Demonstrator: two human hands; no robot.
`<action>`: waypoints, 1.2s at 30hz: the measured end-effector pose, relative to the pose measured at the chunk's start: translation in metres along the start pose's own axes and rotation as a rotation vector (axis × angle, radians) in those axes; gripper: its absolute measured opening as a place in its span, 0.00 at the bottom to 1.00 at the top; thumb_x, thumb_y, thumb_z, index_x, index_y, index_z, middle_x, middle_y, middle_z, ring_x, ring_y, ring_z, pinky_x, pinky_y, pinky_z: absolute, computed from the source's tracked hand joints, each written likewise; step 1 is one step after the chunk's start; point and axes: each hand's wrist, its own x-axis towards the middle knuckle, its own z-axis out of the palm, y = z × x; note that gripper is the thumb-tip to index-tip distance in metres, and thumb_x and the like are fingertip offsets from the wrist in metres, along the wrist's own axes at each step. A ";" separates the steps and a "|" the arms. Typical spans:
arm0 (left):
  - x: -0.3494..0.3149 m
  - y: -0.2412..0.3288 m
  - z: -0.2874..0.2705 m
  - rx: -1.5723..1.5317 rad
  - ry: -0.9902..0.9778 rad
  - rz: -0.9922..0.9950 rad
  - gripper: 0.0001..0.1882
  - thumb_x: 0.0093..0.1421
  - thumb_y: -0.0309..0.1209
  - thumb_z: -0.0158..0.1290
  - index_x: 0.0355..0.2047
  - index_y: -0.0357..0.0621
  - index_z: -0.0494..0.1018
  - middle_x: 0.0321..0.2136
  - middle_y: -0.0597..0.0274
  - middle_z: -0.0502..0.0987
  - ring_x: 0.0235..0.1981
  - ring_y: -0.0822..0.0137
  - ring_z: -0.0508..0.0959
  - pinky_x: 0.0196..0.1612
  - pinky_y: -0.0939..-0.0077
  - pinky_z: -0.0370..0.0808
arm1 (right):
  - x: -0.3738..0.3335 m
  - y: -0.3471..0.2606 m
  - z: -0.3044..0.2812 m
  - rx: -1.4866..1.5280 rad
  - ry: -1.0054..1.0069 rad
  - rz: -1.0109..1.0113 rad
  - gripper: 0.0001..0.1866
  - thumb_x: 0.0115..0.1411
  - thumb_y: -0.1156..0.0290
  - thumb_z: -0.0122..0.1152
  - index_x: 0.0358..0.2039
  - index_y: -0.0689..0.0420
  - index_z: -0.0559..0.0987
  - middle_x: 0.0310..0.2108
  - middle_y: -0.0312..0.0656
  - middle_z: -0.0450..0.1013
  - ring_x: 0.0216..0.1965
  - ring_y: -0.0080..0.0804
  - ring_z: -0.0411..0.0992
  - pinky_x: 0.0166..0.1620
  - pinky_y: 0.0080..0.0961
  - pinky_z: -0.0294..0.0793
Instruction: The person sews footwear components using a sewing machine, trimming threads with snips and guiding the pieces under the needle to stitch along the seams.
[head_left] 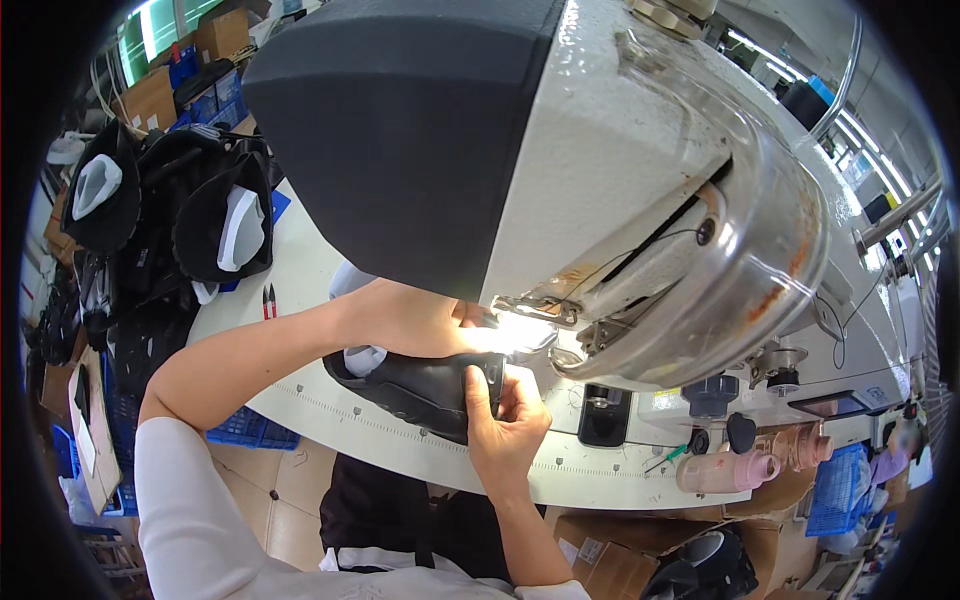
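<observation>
Under the head of a large sewing machine (600,200) lies a black shoe-shaped piece (415,395) with white lining at its left end. My right hand (508,425) grips its near right edge, thumb on top and fingers curled round the side. From the left, my left hand (415,318) reaches across the piece's far side, its fingers bent in close to the machine's needle area. A bright lamp glare washes out those fingertips and hides the stitching spot.
Black pieces with white lining (225,225) are piled at the left. Red-handled snips (269,302) lie on the white table (290,260). To the right are a black device (604,415), a green-handled tool (666,459) and a pink bottle (725,471). A cardboard box (620,570) stands below.
</observation>
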 end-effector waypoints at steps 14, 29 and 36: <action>0.000 -0.004 -0.002 -0.047 -0.019 0.114 0.15 0.53 0.35 0.62 0.31 0.34 0.75 0.21 0.59 0.76 0.22 0.68 0.76 0.28 0.74 0.71 | 0.002 0.013 0.007 0.061 0.059 -0.010 0.10 0.59 0.67 0.68 0.30 0.61 0.78 0.18 0.30 0.65 0.20 0.17 0.56 0.24 0.19 0.56; -0.003 0.011 -0.007 -0.071 -0.121 -0.100 0.18 0.60 0.37 0.55 0.18 0.39 0.70 0.09 0.70 0.63 0.11 0.75 0.60 0.17 0.72 0.58 | 0.008 0.006 0.002 0.226 0.065 0.078 0.06 0.61 0.74 0.65 0.30 0.62 0.79 0.19 0.24 0.65 0.20 0.07 0.56 0.23 0.10 0.51; 0.006 0.017 -0.018 -0.074 -0.255 -0.233 0.22 0.62 0.44 0.55 0.18 0.40 0.71 0.10 0.70 0.64 0.13 0.75 0.60 0.19 0.72 0.60 | 0.013 0.006 0.004 0.238 0.086 0.077 0.04 0.61 0.75 0.65 0.31 0.62 0.80 0.19 0.24 0.66 0.20 0.08 0.56 0.23 0.11 0.51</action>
